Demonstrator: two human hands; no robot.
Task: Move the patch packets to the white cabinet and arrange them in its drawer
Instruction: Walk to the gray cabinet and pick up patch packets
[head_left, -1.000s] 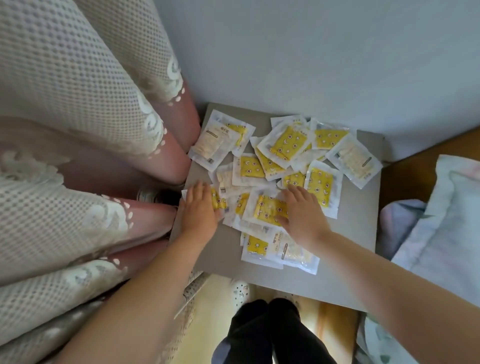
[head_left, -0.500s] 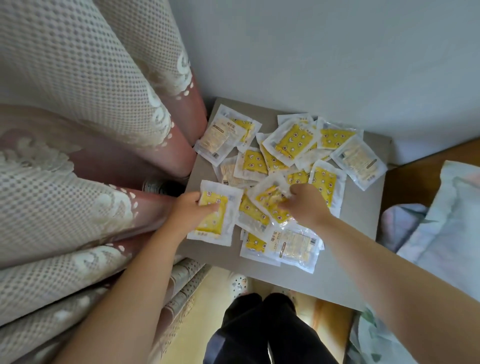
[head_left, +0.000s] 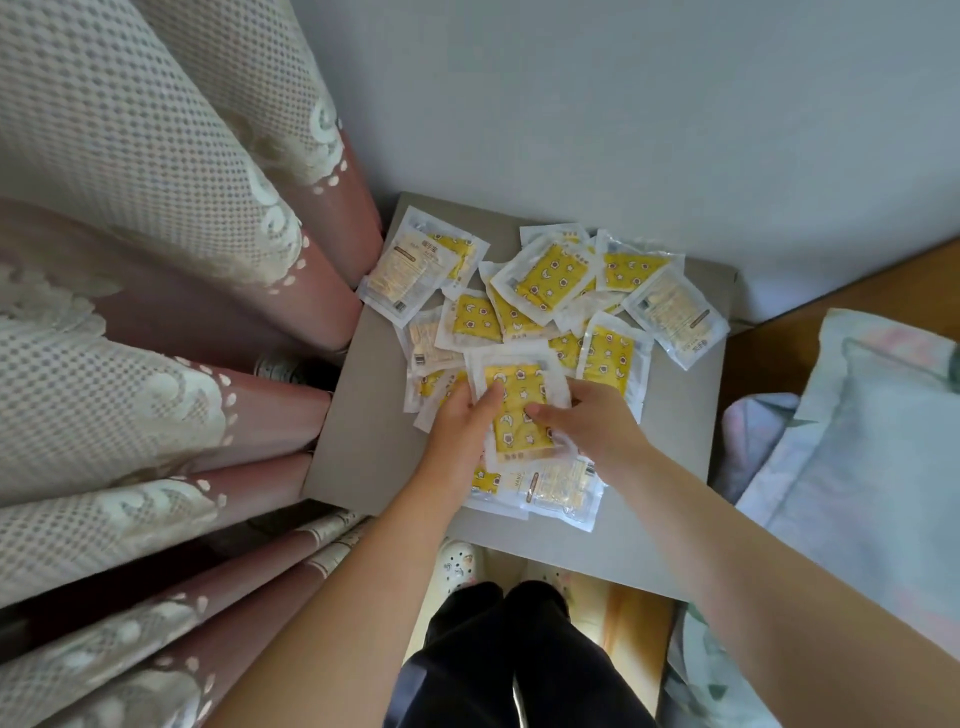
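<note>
The left hand (head_left: 460, 423) and the right hand (head_left: 595, 426) both pinch 1 yellow patch packet (head_left: 519, 389), thumbs on top. It is held just over the pile of packets (head_left: 550, 291). The pile lies spread on the grey tabletop (head_left: 374, 441), beside the curtain (head_left: 156, 260).

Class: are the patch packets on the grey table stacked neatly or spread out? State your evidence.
Spread out: the patch packets overlap at mixed angles across the grey table, with yellow and printed faces both showing.

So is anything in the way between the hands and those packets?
Nothing visible: the left hand and right hand hold a yellow packet over the pile. No drawer is in view, so that path cannot be judged.
</note>
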